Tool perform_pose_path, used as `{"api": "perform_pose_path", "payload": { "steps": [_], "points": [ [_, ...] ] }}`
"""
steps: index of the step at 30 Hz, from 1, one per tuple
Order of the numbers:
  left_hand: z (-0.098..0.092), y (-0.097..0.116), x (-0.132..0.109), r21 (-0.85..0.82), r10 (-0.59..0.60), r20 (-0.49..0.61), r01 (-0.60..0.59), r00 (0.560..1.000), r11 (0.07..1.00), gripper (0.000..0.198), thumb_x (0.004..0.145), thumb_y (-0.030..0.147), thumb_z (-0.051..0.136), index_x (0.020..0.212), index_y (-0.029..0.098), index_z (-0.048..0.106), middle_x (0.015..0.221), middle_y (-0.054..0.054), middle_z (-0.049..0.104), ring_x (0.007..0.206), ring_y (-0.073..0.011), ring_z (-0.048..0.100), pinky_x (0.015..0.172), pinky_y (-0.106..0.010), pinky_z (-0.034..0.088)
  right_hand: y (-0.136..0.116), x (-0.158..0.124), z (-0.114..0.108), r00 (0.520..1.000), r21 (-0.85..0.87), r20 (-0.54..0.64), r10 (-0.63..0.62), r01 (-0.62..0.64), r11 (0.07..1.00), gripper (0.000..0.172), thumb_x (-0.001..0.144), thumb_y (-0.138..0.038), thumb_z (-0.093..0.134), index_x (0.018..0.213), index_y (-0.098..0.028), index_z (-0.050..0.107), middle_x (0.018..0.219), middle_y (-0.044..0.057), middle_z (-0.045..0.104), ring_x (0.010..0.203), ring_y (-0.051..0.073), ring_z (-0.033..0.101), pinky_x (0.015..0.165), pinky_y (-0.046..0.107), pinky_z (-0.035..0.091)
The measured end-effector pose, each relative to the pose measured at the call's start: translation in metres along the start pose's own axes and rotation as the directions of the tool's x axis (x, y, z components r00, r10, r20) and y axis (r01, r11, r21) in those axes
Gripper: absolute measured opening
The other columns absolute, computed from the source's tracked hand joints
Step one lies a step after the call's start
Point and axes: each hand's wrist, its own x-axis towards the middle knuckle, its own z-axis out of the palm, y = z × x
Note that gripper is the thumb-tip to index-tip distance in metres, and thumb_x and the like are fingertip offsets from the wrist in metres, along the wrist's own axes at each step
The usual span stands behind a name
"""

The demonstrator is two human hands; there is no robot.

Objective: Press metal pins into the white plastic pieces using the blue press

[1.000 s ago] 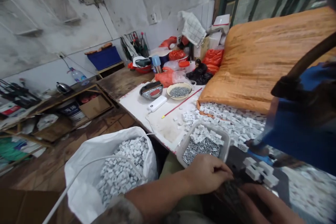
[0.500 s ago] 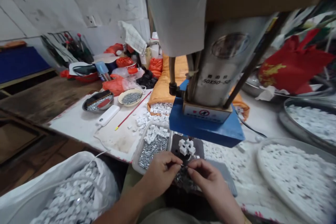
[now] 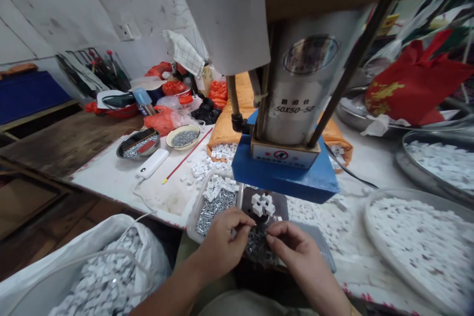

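My left hand (image 3: 227, 237) is in a pinch in front of the press, beside a clear plastic tub (image 3: 192, 219) of metal screws (image 3: 215, 210) and white plastic pieces (image 3: 218, 186). Opposite it, my right hand (image 3: 296, 247) also pinches thumb to forefinger. Whatever either hand holds is too small to make out. Just beyond the fingertips, a cluster of white blocks (image 3: 262, 205) sits on the dark base plate (image 3: 250, 200) under the blue press head (image 3: 285, 175). Between and below the hands lies a heap of small dark metal parts (image 3: 257, 247), partly hidden.
A round tray (image 3: 370, 227) of white pieces stands at the right, with a metal pan (image 3: 402, 158) behind. A white sack (image 3: 148, 247) of white pieces is at lower left. A red stick (image 3: 188, 155), power bank (image 3: 152, 163) and bowl of screws (image 3: 183, 138) lie on the left tabletop.
My fingertips have moved slightly apart, the right hand a little to the right. The view has shifted, so the press appears further left.
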Motion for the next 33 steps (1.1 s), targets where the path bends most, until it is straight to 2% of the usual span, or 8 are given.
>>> {"api": "perform_pose_path", "payload": {
  "steps": [4,12,18,21,23,26,29,33],
  "points": [
    [0.004,0.006,-0.001,-0.029,-0.023,0.049,0.025,0.999,0.999,0.019,0.077,0.006,0.050,0.078,0.014,0.067,0.074,-0.004,0.065,0.071,-0.0139,0.060,0.068,-0.023,0.044,-0.001,-0.002,-0.001,0.993,0.100,0.044,0.107,-0.111,0.989,0.028,0.062,-0.042,0.074,0.068,-0.019,0.060,0.061,-0.003,0.056,0.052,0.010,0.044,0.048,0.022,0.036],
    [0.013,0.005,0.000,-0.196,-0.156,0.154,0.185,0.976,0.963,0.013,0.078,0.016,0.057,0.083,0.016,0.069,0.072,-0.002,0.066,0.064,-0.0122,0.058,0.059,-0.021,0.042,-0.002,-0.007,0.000,0.990,0.241,0.081,0.113,-0.130,0.962,0.036,0.058,-0.042,0.079,0.079,-0.021,0.058,0.067,-0.004,0.057,0.053,0.008,0.046,0.045,0.019,0.033],
    [0.014,0.004,0.002,-0.180,-0.100,0.151,0.127,0.984,0.975,0.010,0.079,0.018,0.059,0.076,0.017,0.068,0.074,-0.002,0.065,0.072,-0.0135,0.058,0.068,-0.023,0.041,-0.002,-0.007,0.005,0.970,0.332,0.206,0.131,-0.195,0.923,0.037,0.064,-0.040,0.076,0.086,-0.022,0.053,0.060,-0.009,0.052,0.043,0.003,0.036,0.042,0.017,0.025],
    [0.013,0.002,0.001,-0.181,-0.134,0.154,0.162,0.979,0.970,0.012,0.082,0.020,0.054,0.074,0.017,0.064,0.071,0.000,0.062,0.069,-0.0127,0.055,0.066,-0.022,0.040,-0.006,-0.005,-0.004,0.965,0.175,0.234,0.116,-0.159,0.972,0.027,0.071,-0.038,0.068,0.087,-0.022,0.053,0.061,-0.006,0.057,0.044,0.006,0.041,0.043,0.018,0.030],
    [0.010,-0.002,0.001,-0.262,-0.224,0.109,0.245,0.969,0.933,0.013,0.082,0.024,0.053,0.076,0.017,0.062,0.065,0.001,0.057,0.062,-0.0115,0.051,0.059,-0.021,0.038,-0.008,0.005,-0.020,0.992,-0.119,0.129,0.011,0.005,0.993,0.016,0.076,-0.034,0.059,0.086,-0.021,0.056,0.070,-0.001,0.065,0.057,0.012,0.055,0.052,0.022,0.040],
    [0.004,-0.009,0.004,-0.420,-0.393,0.020,0.364,0.920,0.831,0.014,0.078,0.031,0.058,0.077,0.016,0.061,0.056,0.004,0.051,0.055,-0.0102,0.046,0.053,-0.020,0.035,-0.008,0.036,-0.053,0.959,-0.669,-0.089,-0.268,0.141,0.729,0.017,0.079,-0.028,0.047,0.081,-0.022,0.063,0.078,0.003,0.070,0.073,0.019,0.063,0.068,0.029,0.047],
    [0.003,-0.014,0.008,-0.544,-0.460,-0.005,0.383,0.888,0.746,0.019,0.072,0.033,0.064,0.075,0.015,0.061,0.054,0.004,0.052,0.053,-0.0093,0.046,0.053,-0.020,0.035,-0.007,0.075,-0.078,0.924,-0.753,-0.185,-0.335,0.085,0.652,0.019,0.075,-0.026,0.048,0.078,-0.021,0.067,0.079,0.008,0.070,0.079,0.025,0.064,0.071,0.033,0.046],
    [0.006,-0.016,0.012,-0.670,-0.483,0.001,0.359,0.876,0.650,0.023,0.069,0.035,0.068,0.077,0.015,0.061,0.055,0.003,0.055,0.052,-0.0079,0.048,0.053,-0.019,0.035,-0.005,0.110,-0.081,0.907,-0.757,-0.195,-0.374,0.103,0.646,0.014,0.071,-0.025,0.057,0.079,-0.025,0.069,0.075,0.007,0.070,0.083,0.026,0.063,0.073,0.034,0.045]
  ]
}}
